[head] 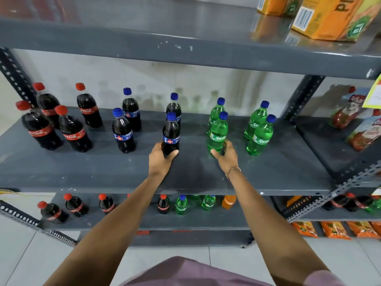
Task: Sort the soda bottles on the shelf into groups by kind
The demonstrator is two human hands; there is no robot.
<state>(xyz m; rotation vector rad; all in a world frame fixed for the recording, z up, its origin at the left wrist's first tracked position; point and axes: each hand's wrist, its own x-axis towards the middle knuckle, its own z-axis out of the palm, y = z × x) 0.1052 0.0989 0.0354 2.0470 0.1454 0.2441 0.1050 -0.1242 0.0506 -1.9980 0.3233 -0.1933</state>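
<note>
Now both hands busy on middle shelf [185, 174]: left hand [160, 159] wrapped round blue-label cola bottle [170, 135], right hand [226, 155] cupping base of Sprite bottle [217, 134]. Groups nearly formed (red colas far left). Next, likely: nudge each beside its own kind.

Upper shelf board, right end: 2 orange juice cartons [329, 17] standing close together, barcodes facing out. Adjoining rack at right: red-printed snack pouches [348, 109] upright on its grey board, a yellow tag [373, 93] at the frame's edge above them. Lowest level at right: 4 orange packets [334, 230] lying in a row. Slotted grey metal uprights [299, 98] carry the boards. Pale tiled floor [31, 254] beneath; a whitish wall [144, 79] behind, showing faint shadows.
</note>
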